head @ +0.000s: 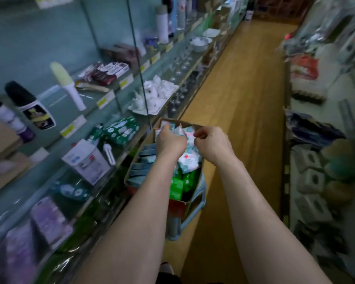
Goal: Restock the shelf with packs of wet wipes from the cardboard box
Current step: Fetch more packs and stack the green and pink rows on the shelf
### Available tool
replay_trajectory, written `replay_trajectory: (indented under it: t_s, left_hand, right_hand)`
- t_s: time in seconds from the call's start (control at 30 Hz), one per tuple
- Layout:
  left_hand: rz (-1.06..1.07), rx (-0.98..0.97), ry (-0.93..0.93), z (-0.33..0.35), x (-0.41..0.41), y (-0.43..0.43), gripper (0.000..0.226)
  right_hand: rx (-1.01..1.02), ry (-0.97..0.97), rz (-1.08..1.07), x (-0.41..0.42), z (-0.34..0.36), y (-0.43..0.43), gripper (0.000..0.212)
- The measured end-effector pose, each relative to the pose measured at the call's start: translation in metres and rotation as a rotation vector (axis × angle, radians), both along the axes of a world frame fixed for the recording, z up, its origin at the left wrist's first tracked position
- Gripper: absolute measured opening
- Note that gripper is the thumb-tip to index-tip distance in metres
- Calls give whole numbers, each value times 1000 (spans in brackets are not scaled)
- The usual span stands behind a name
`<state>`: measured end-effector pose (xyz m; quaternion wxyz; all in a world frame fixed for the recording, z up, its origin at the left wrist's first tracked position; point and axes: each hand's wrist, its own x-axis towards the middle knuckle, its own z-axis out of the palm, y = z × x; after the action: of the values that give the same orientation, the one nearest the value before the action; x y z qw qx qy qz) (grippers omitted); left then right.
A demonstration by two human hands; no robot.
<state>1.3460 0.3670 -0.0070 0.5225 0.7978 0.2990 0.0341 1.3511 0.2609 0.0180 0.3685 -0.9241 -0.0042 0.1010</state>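
An open cardboard box (pixel 150 138) stands on a light blue plastic stool (pixel 193 214) in the aisle, against the glass shelves. It holds white wet-wipe packs with teal and pink print (pixel 190 160), green packs (pixel 182 181) and a row of blue packs (pixel 143 162). My left hand (pixel 169 140) reaches into the far end of the box, its fingers curled round a white pack (pixel 168 126). Just to the right, over the box's right rim, my right hand (pixel 211 143) hovers with curled fingers; what they hold is hidden. Green wipe packs (pixel 121 128) lie on the shelf beside the box.
Glass shelves (pixel 103 119) on the left carry bottles, a white tea set (pixel 154 93), glasses and boxed goods. A wooden floor aisle (pixel 240 95) runs ahead. Another shelf unit with packaged goods (pixel 316 140) lines the right side.
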Motion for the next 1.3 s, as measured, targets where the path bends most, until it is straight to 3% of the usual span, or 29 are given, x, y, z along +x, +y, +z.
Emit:
replay_trajectory:
  t_s: [0.13, 0.5, 0.63, 0.7, 0.77, 0.83, 0.9, 1.0, 1.17, 1.23, 1.3]
  left_hand:
    - [79, -60, 81, -29, -6, 59, 32]
    - [268, -263, 302, -107, -8, 121, 42]
    - [324, -294, 410, -138, -9, 129, 24]
    - [348, -329, 426, -147, -9, 129, 26]
    - [371, -356, 427, -153, -8, 130, 27]
    - [415, -380, 435, -158, -7, 132, 27]
    - [457, -408, 439, -160, -5, 135, 23]
    - [527, -460, 438, -163, -4, 140, 19]
    - [629, -564, 407, -171, -11, 145, 27]
    - [651, -673, 390, -168, -13, 141, 26]
    - [608, -877, 409, -166, -11, 137, 39]
  right_hand:
    - [-15, 82, 50, 6, -32, 42, 25]
    - [-163, 298, 287, 29, -124, 107, 27]
    - [-221, 358, 403, 34, -155, 123, 27]
    - [-233, 392, 473, 33, -170, 132, 27]
    - [-261, 436, 597, 28, -183, 139, 39]
    - [-362, 445, 759, 20, -194, 143, 65]
    - [-470, 371, 838, 12, -201, 146, 70]
    - [-522, 249, 834, 4, -207, 151, 58]
    - [-384, 157, 614, 22, -193, 155, 41]
    - [-311, 170, 534, 35, -179, 153, 37]
    - [-210, 172, 486, 44, -165, 152, 33]
